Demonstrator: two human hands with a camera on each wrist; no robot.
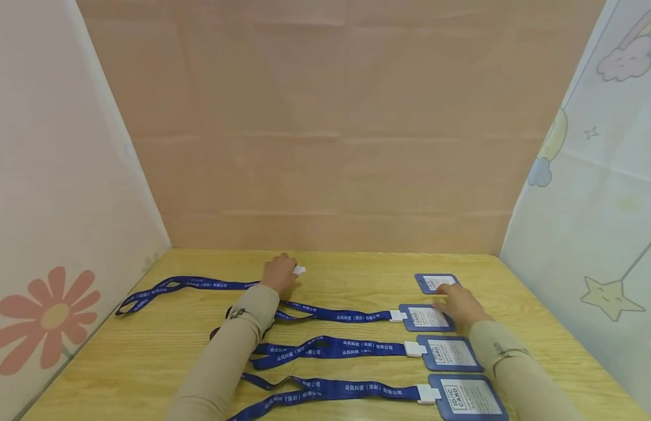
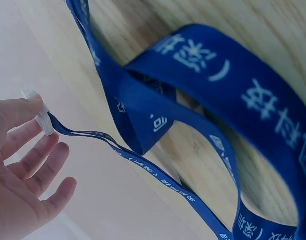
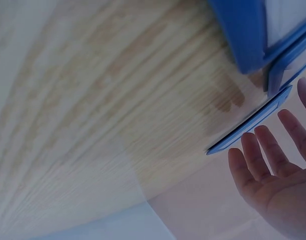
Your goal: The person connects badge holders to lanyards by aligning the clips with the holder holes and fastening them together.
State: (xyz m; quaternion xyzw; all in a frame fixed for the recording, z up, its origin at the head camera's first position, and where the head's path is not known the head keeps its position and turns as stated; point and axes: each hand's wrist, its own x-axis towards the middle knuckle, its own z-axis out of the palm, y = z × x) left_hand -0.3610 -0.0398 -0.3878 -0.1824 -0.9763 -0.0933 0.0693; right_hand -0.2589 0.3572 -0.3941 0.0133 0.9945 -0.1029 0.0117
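At the back of the table my left hand [image 1: 280, 273] pinches the white plastic clip [image 1: 299, 270] of a blue lanyard [image 1: 210, 285]. In the left wrist view, the thumb and fingers hold this clip [image 2: 43, 119], and the strap trails away from it. The lanyard's loop lies stretched to the left. My right hand [image 1: 460, 304], its fingers extended, is over the near edge of a blue ID card holder [image 1: 424, 285] with no strap on it. In the right wrist view, the fingertips are close beside a card holder [image 3: 250, 125], with nothing gripped.
Three blue card holders with lanyards lie in rows toward the front: one [image 1: 404, 318] partly behind the right hand, a middle one [image 1: 452, 354], and the nearest [image 1: 470, 399]. Their straps [image 1: 352, 349] run left, partly under my left forearm. A brown backdrop [image 1: 325, 146] borders the table.
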